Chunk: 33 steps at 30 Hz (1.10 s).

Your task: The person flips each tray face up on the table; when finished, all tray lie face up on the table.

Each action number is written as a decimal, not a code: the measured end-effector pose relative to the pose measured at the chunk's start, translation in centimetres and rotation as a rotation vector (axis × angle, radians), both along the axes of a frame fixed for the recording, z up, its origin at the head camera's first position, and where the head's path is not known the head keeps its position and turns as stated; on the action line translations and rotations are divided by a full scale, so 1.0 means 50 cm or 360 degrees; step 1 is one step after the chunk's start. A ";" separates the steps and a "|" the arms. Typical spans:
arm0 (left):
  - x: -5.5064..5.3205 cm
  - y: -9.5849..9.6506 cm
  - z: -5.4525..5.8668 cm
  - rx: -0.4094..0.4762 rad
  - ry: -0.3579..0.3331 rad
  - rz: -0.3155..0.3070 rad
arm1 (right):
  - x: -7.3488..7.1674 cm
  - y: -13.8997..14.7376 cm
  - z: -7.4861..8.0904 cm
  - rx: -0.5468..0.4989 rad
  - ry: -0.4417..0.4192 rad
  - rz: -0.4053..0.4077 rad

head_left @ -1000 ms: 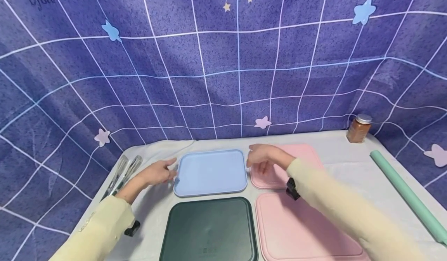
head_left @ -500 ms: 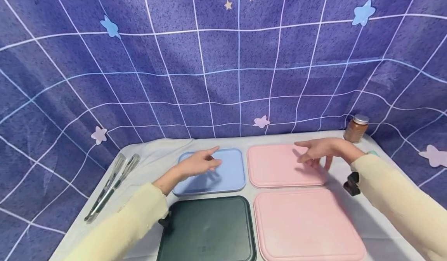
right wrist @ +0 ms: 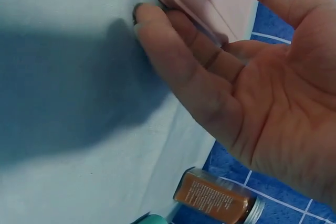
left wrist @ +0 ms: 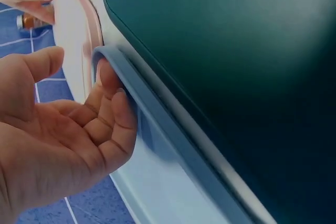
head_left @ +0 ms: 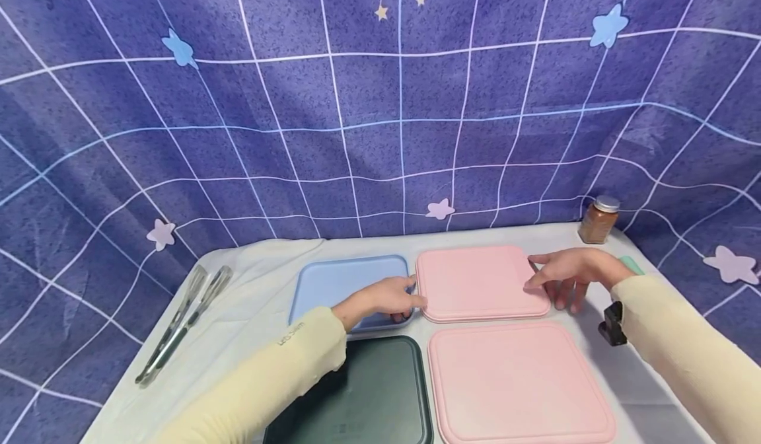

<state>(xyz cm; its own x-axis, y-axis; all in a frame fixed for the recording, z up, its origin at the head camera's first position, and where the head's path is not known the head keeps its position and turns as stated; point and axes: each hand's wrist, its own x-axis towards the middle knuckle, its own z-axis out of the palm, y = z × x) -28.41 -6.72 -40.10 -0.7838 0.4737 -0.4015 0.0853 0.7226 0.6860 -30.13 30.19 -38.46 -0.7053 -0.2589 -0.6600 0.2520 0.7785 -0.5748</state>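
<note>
Two hands flank the smaller pink panel

Two pink panels lie on the white cloth [head_left: 255,298], with one blue tray [head_left: 327,285] and one dark green panel [head_left: 380,391]. One pair of metal tongs [head_left: 183,328] lies at the left, one amber jar [head_left: 598,222] with a silver cap stands at the far right, and one green roll [head_left: 632,265] shows in part behind the right arm.

The smaller pink panel [head_left: 478,282] lies flat between the hands, behind the larger pink panel [head_left: 520,381]. The left hand [head_left: 389,296] is at its left edge, over the blue tray's right end, fingers loosely bent and thumb apart. The right hand [head_left: 567,271] is at its right edge, fingers relaxed and thumb spread. Neither hand plainly grasps anything; whether the fingertips press the pink rim is hard to tell, since the hands themselves hide it.
</note>
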 end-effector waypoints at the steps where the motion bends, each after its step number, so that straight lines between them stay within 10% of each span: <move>1: 0.000 0.002 -0.001 -0.0028 -0.0005 -0.0002 | -0.001 0.000 -0.001 -0.0021 -0.0023 -0.0019; 18: -0.008 0.037 0.016 -0.0500 0.0268 -0.0252 | -0.007 0.008 -0.004 -0.0076 -0.0075 -0.0069; 33: -0.016 0.009 -0.022 -0.0081 0.0140 -0.0143 | -0.014 0.011 -0.007 -0.0062 -0.0030 -0.0053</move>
